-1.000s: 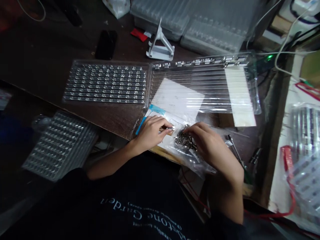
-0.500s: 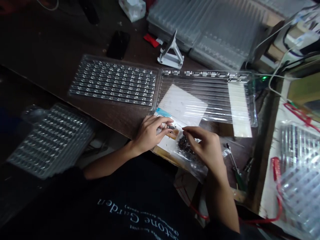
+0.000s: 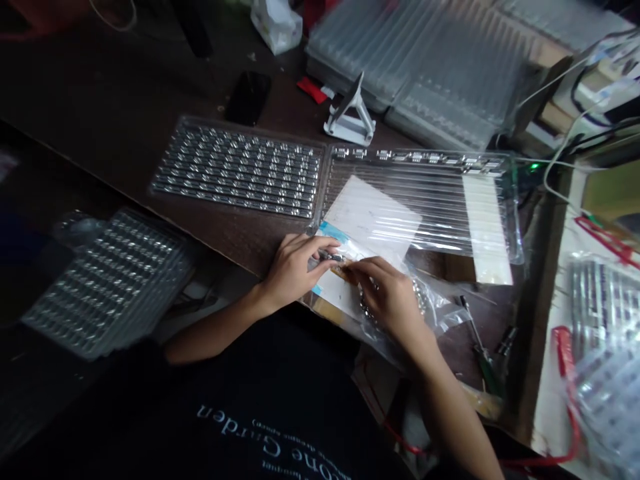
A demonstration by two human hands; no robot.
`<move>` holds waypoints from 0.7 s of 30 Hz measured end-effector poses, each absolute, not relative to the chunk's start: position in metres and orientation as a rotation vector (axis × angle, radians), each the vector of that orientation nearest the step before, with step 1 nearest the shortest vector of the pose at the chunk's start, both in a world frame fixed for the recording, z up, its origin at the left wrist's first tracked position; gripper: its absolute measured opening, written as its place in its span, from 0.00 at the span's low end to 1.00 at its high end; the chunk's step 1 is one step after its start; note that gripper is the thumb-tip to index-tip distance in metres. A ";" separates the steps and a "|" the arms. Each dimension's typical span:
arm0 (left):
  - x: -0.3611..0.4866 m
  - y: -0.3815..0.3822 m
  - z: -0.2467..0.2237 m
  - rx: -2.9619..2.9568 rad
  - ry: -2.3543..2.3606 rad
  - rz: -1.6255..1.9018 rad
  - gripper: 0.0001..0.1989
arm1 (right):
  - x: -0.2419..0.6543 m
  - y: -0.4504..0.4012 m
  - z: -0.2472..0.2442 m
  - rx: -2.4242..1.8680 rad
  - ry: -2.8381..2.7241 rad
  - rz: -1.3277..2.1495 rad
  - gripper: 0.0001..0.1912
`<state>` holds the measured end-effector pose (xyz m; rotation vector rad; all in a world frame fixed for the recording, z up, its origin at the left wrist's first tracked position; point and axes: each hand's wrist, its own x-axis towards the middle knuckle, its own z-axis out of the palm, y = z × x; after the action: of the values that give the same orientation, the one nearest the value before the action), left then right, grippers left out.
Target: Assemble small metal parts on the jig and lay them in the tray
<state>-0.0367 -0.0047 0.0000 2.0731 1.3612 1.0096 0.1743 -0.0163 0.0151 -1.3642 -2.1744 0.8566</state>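
Between the thumb and index finger of my left hand (image 3: pixel 293 270) is a small black-and-silver D-sub connector (image 3: pixel 333 257), held above a white sheet with blue marks. My right hand (image 3: pixel 393 293) is closed in a pinch right beside the connector; whatever its fingertips hold is too small to make out. Under that hand, small shiny metal parts (image 3: pixel 421 297) lie on clear plastic film, partly hidden by the palm. Beyond my hands, a clear ridged tray (image 3: pixel 445 217) carries several connectors along its far row. A white card (image 3: pixel 373 210) rests over its near left part.
Left of it is a tray (image 3: pixel 153 191) full of connectors. A phone (image 3: pixel 249 98), a folding stand (image 3: pixel 350 120) and stacked clear trays (image 3: pixel 370 53) stand behind. A screwdriver (image 3: pixel 475 333) lies at right. More filled trays (image 3: pixel 107 280) are stacked lower left, below the table edge.
My right hand has moved left from the loose metal parts, bringing its pinched fingertips up to the connector. The left hand keeps its hold. The whole view has shifted slightly.
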 end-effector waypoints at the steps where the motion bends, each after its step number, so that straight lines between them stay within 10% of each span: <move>1: -0.040 -0.002 0.002 2.079 1.373 1.005 0.13 | 0.173 -0.017 0.014 -1.356 -2.228 0.832 0.14; 21: -0.087 0.209 0.010 2.235 1.447 0.712 0.05 | 0.193 -0.019 0.027 -1.362 -2.298 0.472 0.16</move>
<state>-0.0873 0.2094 0.0096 2.2355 1.4469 0.7119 0.1926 -0.0190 0.0274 -1.3623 -2.2979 0.4722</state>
